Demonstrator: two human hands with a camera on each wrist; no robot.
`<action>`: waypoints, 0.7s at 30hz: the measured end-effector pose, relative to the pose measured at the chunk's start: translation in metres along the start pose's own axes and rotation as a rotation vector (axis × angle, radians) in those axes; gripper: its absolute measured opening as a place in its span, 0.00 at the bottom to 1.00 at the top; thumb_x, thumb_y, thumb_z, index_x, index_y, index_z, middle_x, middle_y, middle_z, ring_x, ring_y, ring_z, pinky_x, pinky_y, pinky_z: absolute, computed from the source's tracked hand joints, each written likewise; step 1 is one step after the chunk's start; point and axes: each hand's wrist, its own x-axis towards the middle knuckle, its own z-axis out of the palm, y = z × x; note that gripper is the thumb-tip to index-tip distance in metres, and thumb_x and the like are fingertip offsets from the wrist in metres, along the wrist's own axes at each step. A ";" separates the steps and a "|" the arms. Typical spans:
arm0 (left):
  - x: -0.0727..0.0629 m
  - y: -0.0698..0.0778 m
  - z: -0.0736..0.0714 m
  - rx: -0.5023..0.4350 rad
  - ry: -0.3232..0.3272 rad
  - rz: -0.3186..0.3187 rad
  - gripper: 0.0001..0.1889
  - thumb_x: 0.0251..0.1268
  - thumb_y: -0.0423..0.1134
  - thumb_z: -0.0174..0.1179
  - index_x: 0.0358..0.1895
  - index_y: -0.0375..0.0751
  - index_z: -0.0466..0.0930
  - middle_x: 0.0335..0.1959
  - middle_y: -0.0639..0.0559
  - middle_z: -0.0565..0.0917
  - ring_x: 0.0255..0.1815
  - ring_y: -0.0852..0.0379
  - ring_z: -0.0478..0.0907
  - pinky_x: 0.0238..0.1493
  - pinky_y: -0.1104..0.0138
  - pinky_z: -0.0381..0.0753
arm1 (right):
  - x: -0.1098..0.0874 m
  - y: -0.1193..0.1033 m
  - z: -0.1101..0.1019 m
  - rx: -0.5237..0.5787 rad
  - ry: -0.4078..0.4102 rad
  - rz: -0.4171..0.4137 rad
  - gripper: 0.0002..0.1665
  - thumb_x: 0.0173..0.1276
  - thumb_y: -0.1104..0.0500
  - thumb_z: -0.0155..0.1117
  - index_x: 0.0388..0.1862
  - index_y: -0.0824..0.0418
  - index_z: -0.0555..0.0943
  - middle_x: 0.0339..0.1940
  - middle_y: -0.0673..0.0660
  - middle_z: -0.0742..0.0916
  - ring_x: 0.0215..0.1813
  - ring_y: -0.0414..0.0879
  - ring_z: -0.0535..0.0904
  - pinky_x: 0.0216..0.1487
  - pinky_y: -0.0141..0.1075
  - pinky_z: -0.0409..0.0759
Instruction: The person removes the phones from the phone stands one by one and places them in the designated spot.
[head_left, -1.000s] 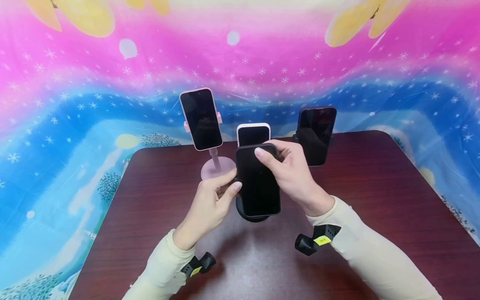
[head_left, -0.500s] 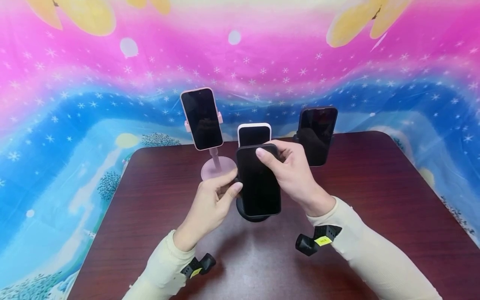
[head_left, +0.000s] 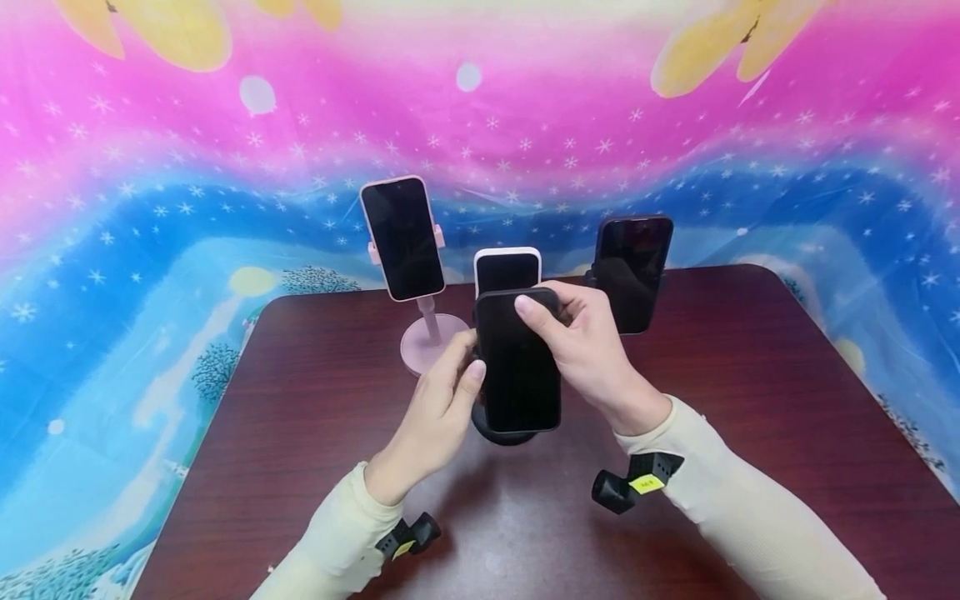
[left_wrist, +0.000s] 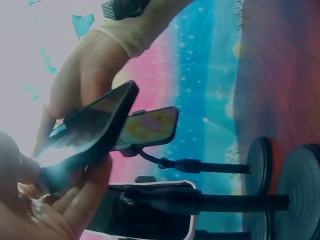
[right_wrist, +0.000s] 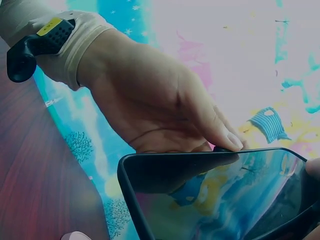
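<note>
A black smartphone [head_left: 519, 367] with a dark screen stands upright in front of the person, over a round black stand base [head_left: 504, 435]. My left hand [head_left: 431, 421] grips its left edge, thumb along the side and the other fingers behind; the left wrist view shows those fingers [left_wrist: 82, 205] at the phone's back. At the upper right corner my right hand [head_left: 596, 354] pinches the phone, its thumb lying on the screen's front and its fingers behind. Seen from the left wrist, a black stand pole [left_wrist: 235, 201] runs toward the phone.
Behind the held phone stands a white-framed phone [head_left: 508, 267]. A pink-cased phone [head_left: 405, 242] sits in a pink stand [head_left: 429, 321] at the left. Another dark phone [head_left: 636, 267] is propped at the right. All are on a reddish-brown table [head_left: 735, 375] before a patterned cloth [head_left: 480, 125].
My left hand has shifted slightly right and turned, its thumb now more upright against the phone's left edge. My right hand and the phone have barely moved.
</note>
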 end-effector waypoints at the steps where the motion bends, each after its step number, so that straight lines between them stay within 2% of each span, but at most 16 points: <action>1: 0.000 -0.001 0.000 -0.014 -0.007 0.002 0.16 0.82 0.36 0.46 0.66 0.42 0.71 0.47 0.47 0.81 0.39 0.58 0.78 0.40 0.64 0.86 | 0.000 0.000 0.000 0.001 0.002 0.002 0.12 0.75 0.61 0.62 0.46 0.70 0.85 0.35 0.47 0.90 0.38 0.45 0.88 0.40 0.38 0.89; 7: 0.004 -0.010 0.000 -0.175 -0.065 0.024 0.18 0.82 0.34 0.45 0.69 0.37 0.69 0.55 0.40 0.81 0.43 0.59 0.79 0.43 0.66 0.87 | 0.001 0.002 -0.001 0.012 0.010 0.010 0.12 0.75 0.60 0.62 0.45 0.69 0.85 0.34 0.47 0.90 0.36 0.45 0.87 0.38 0.38 0.89; 12: 0.006 -0.019 -0.001 -0.274 -0.090 0.045 0.21 0.81 0.33 0.47 0.72 0.35 0.67 0.61 0.36 0.80 0.51 0.63 0.82 0.48 0.64 0.89 | 0.002 0.003 -0.001 0.018 0.006 0.015 0.11 0.75 0.60 0.62 0.44 0.67 0.85 0.34 0.48 0.90 0.37 0.45 0.87 0.38 0.38 0.89; 21: 0.010 -0.022 0.000 -0.263 -0.051 0.048 0.22 0.77 0.37 0.56 0.70 0.35 0.72 0.60 0.36 0.83 0.52 0.66 0.82 0.50 0.66 0.88 | 0.003 0.005 -0.002 0.054 0.023 0.028 0.10 0.76 0.61 0.61 0.45 0.65 0.86 0.35 0.48 0.90 0.38 0.45 0.88 0.40 0.38 0.90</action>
